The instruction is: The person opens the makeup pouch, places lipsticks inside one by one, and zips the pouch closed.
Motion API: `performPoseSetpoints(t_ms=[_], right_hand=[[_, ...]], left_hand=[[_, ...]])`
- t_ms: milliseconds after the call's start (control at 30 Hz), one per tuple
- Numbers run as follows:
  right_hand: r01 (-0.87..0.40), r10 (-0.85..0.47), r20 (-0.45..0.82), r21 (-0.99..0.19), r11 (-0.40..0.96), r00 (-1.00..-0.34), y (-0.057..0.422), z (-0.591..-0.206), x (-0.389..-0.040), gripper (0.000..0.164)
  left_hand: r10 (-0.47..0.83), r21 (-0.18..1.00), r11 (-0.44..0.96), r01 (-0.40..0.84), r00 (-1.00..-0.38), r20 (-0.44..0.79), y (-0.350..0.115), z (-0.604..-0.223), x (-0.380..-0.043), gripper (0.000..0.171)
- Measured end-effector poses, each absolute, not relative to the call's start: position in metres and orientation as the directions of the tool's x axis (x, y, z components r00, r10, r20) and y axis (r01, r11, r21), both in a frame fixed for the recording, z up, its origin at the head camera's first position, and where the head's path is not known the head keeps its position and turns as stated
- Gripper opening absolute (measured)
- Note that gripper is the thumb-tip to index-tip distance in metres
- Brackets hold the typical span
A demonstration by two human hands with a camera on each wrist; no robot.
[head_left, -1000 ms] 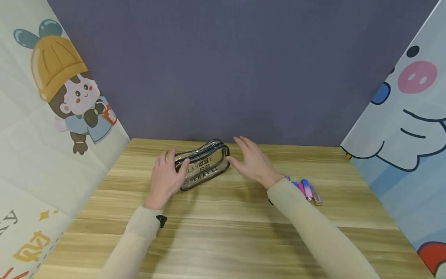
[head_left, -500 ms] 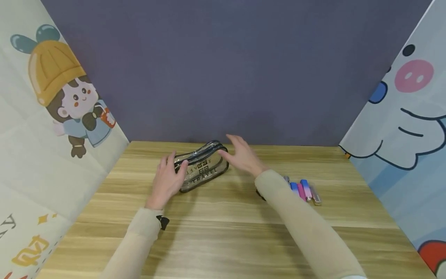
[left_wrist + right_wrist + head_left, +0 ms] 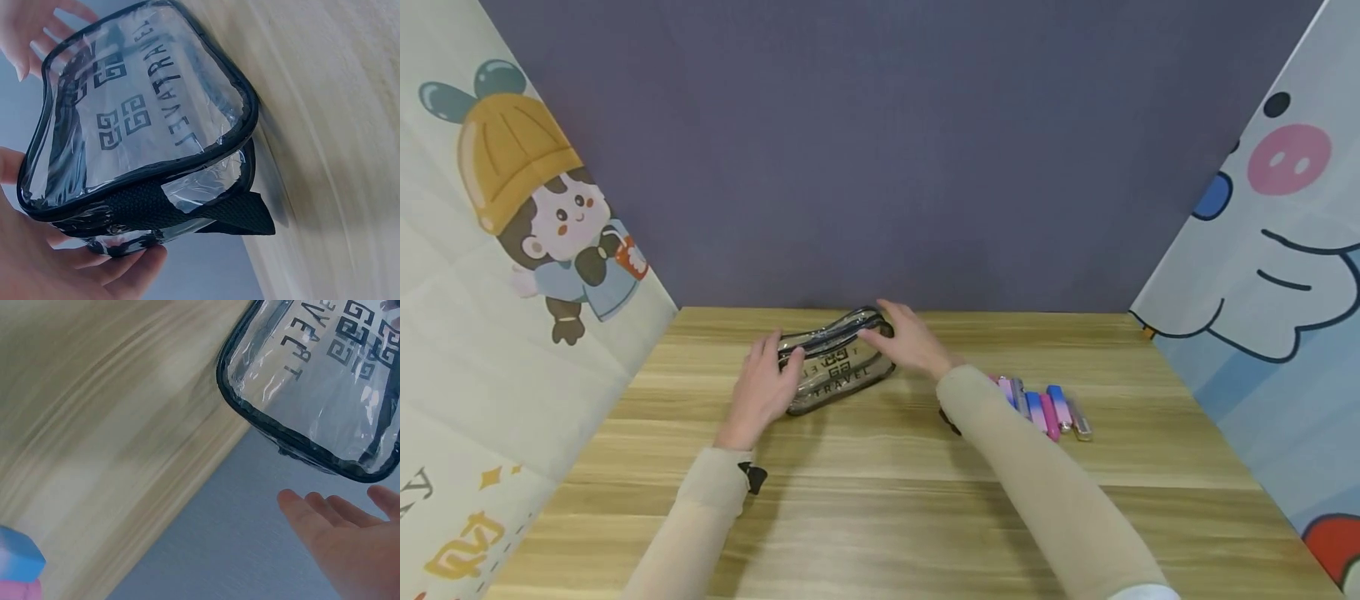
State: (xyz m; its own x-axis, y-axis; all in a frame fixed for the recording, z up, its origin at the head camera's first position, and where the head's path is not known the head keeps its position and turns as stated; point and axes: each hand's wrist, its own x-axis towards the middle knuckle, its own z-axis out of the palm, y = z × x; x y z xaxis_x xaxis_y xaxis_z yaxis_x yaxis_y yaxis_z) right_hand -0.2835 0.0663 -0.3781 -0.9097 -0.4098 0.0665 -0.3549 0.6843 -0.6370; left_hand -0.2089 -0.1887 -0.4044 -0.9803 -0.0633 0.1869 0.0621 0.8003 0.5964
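A clear plastic pouch with black piping and dark "TRAVEL" lettering (image 3: 842, 383) is seen on the light wood-grain tabletop (image 3: 865, 517), near its back edge. Its left end is held by the left hand (image 3: 760, 389), with the thumb laid on the front and the fingers bent behind. The right hand (image 3: 913, 340) is held open at the other end, fingers extended, nothing gripped; whether the pouch is touched by its thumb cannot be told. Small slim blue, pink and silvery objects (image 3: 1036, 410) are lined up beyond the right forearm, partly hidden by the sleeve (image 3: 1030, 450).
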Motion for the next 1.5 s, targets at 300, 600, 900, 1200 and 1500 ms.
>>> performPoseSetpoints(t_ms=[300, 600, 900, 1200, 1500], right_hand=[[-0.334, -0.387, 0.084, -0.688, 0.644, -0.918, 0.070, -0.384, -0.279, 0.077], [-0.295, -0.338, 0.091, -0.726, 0.622, -0.937, 0.081, -0.390, -0.276, 0.072], [-0.259, -0.302, 0.082, -0.749, 0.610, -0.950, 0.098, -0.385, -0.262, 0.070], [-0.226, -0.260, 0.073, -0.747, 0.625, -0.963, 0.111, -0.384, -0.250, 0.071], [-0.195, -0.207, 0.074, -0.729, 0.656, -0.975, 0.122, -0.385, -0.239, 0.071]], left_hand=[[0.003, 0.630, 0.768, 0.116, -0.984, 0.177, -0.186, -0.407, -0.213, 0.071], [0.039, 0.663, 0.732, 0.155, -0.982, 0.187, -0.179, -0.408, -0.218, 0.070], [0.091, 0.672, 0.716, 0.191, -0.979, 0.181, -0.167, -0.408, -0.223, 0.068], [0.131, 0.673, 0.707, 0.216, -0.976, 0.176, -0.156, -0.408, -0.225, 0.066], [0.163, 0.684, 0.686, 0.249, -0.968, 0.188, -0.146, -0.410, -0.231, 0.063]])
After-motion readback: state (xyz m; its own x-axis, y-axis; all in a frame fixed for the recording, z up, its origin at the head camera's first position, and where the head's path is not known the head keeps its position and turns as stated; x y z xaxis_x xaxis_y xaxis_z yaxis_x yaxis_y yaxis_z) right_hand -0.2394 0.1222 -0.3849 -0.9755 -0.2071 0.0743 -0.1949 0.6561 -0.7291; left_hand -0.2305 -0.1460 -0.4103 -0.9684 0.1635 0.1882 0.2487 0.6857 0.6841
